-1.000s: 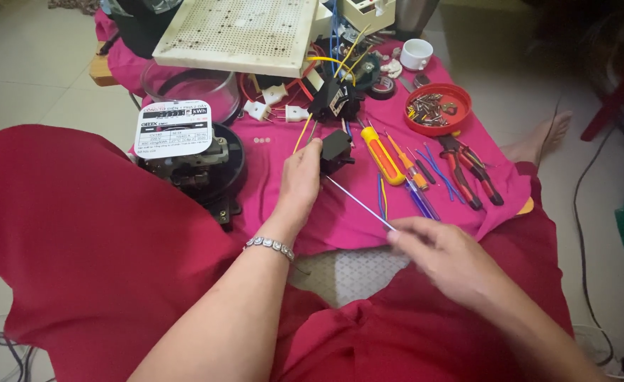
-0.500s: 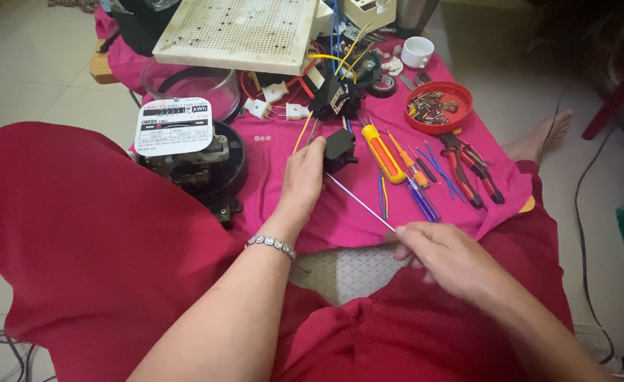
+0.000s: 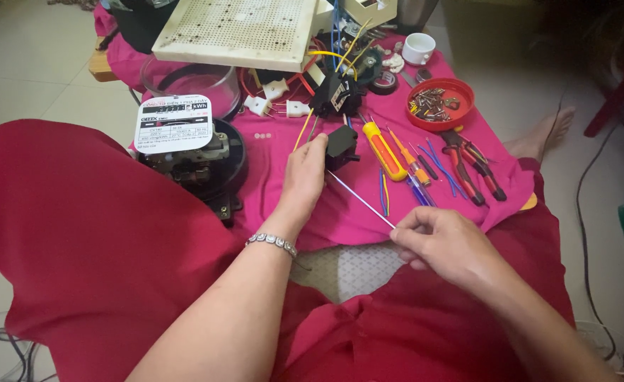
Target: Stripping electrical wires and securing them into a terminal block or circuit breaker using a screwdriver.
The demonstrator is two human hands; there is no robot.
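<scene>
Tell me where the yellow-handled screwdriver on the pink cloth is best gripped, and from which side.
Grip the yellow-handled screwdriver around its thick yellow handle, probably coming from above. It lies flat on the pink cloth, and small tools crowd its right side. The black block held by the left hand sits close on its left.

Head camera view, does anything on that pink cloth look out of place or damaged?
The electricity meter at the cloth's left edge looks odd: its clear cover is off and sits behind it, so the inner mechanism is bare. Loose wire offcuts lie scattered among the tools. Nothing looks spilled; the screws stay inside the red dish.
</scene>
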